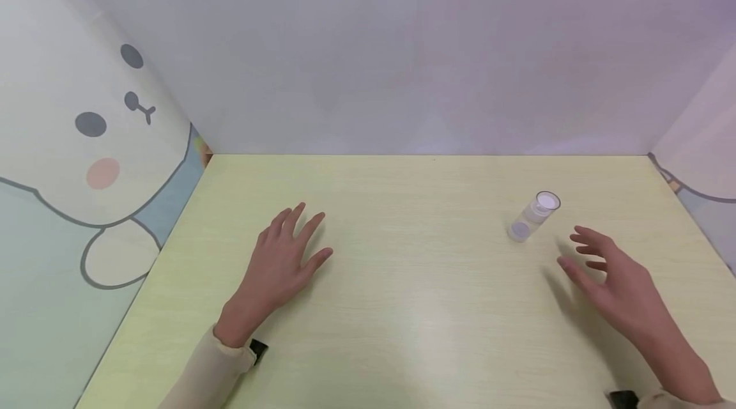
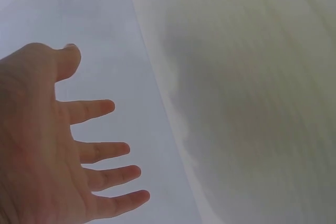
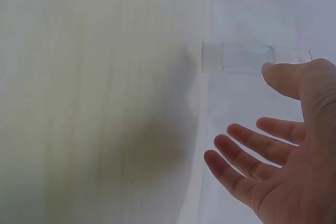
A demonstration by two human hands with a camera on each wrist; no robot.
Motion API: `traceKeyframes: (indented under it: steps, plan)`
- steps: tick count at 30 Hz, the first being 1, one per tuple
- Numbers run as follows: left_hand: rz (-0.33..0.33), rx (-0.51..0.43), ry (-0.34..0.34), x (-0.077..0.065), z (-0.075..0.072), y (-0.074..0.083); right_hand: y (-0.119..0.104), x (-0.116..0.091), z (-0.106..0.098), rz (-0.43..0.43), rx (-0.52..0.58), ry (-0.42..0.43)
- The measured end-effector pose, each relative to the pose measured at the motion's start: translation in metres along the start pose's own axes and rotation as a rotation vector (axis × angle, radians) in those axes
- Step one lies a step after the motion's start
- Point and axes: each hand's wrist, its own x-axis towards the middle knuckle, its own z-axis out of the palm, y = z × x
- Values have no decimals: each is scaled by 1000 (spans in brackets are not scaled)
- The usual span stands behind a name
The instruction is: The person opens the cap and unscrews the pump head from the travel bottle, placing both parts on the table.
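A clear, narrow cylindrical container (image 1: 533, 217) stands upright on the right half of the table. Its base looks whitish, and a second clear section shows at its top. My right hand (image 1: 621, 291) hovers just to the right of it and nearer to me, fingers spread and slightly bent, with a gap between hand and container. In the right wrist view the thumb overlaps part of the container (image 3: 244, 59), and the palm holds nothing. Over on the left half of the table, my left hand (image 1: 278, 265) is held with fingers spread, holding nothing, as its own wrist view (image 2: 47, 145) also shows.
The pale wood-grain table (image 1: 414, 294) ends at a plain whitish back wall (image 1: 402, 64). A side panel (image 1: 69, 255) with a cartoon animal borders the left edge, and another printed panel (image 1: 704, 166) borders the right. Dark wrist straps (image 1: 259, 350) show at the cuffs.
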Motion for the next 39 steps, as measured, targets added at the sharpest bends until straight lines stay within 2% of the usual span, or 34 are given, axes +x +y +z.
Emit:
traceKeyframes:
  steps: [11, 23, 39]
  plan:
    - [11, -17, 37, 4, -1, 3, -10, 10, 4, 26, 82, -19]
    - [17, -64, 100, 7, -1, 7, -17, 21, 12, 41, 114, -37]
    - [25, -111, 124, 13, -3, 15, -26, 33, 20, 94, 172, -67]
